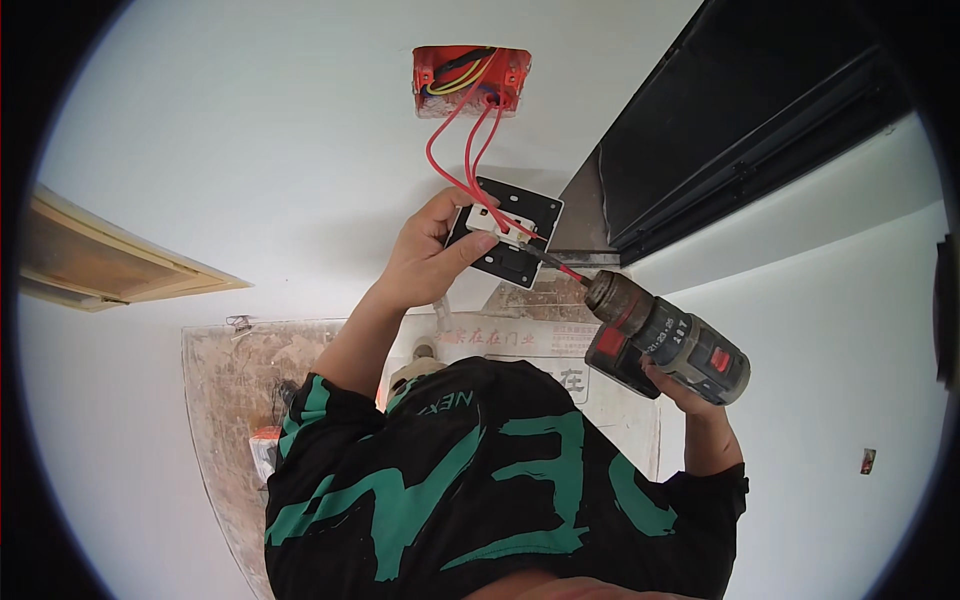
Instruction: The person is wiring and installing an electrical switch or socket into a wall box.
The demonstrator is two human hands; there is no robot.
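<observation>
My left hand (437, 247) grips a wall switch (541, 212) by its edge, thumb across the white module on its black back. Several red wires (432, 152) run down to the module from a red wall box (424, 103). A cordless drill (668, 338) is held in my right hand (682, 388), whose fingers are partly hidden behind the tool. Its long bit (567, 270) points up and left, with the tip at or close to the module's lower right end; I cannot tell if it touches a screw.
Inside the wall box lie yellow and dark wires. A dark door or window frame (740, 140) stands at the right, and a wooden-looking framed panel (110, 250) at the left. Printed protective sheeting (500, 335) covers floor below. A small wall opening (868, 461) shows at far right.
</observation>
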